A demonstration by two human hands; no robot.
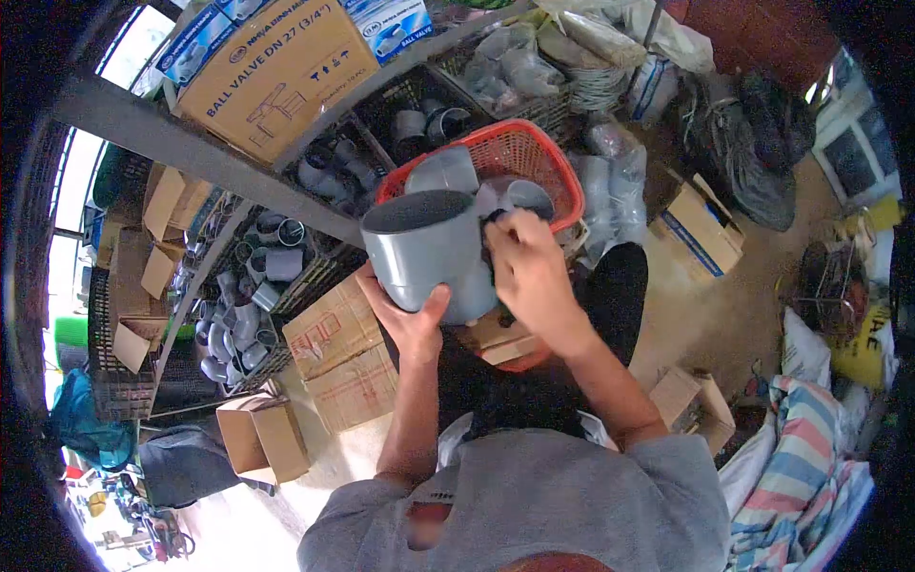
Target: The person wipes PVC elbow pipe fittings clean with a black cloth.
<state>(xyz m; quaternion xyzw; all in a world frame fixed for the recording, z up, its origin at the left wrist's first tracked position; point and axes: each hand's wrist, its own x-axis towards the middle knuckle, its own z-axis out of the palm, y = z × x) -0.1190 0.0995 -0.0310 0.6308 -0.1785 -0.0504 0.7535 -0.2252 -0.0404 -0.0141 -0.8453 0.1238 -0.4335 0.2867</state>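
left hand [412, 319] gripping a large gray pipe fitting [419, 253], right hand [526, 267] at its right side, fingers curled, grip unclear, red basket [550, 160] farther off

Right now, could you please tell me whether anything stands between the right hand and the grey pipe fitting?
Yes: a dark item, too unclear to name, sits between the right hand and the fitting.

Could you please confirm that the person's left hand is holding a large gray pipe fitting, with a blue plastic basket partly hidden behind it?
Not quite: the basket is red, not blue, as the head view shows. The left hand is indeed holding the large gray pipe fitting, which partly hides the basket.
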